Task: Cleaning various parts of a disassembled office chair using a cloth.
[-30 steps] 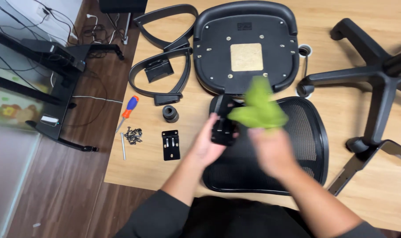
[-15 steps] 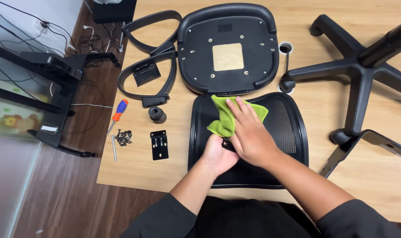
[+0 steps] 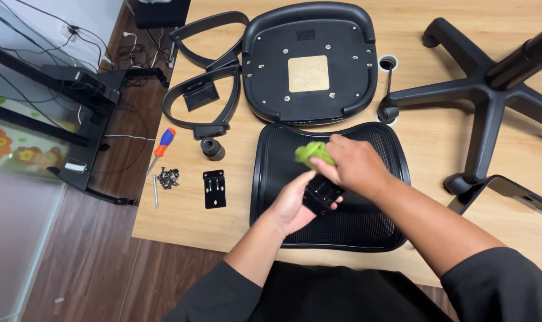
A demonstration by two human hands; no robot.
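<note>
**Hands wiping a black chair part over the mesh backrest**

Left hand (image 3: 292, 206) cups a small black bracket (image 3: 321, 192) from below, fingers curled around it. Right hand (image 3: 354, 164) is closed on a bunched green cloth (image 3: 313, 154), pressed against the bracket's top. Both hover above the black mesh backrest (image 3: 381, 226) lying on the wooden surface (image 3: 181, 223), near the seat pan (image 3: 310, 65).

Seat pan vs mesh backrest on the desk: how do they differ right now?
The seat pan is solid, with a tan square patch and screw points; the mesh backrest is see-through mesh. The seat pan lies untouched; the left hand and right hand work over the mesh backrest. Both are black, lying flat.
</note>
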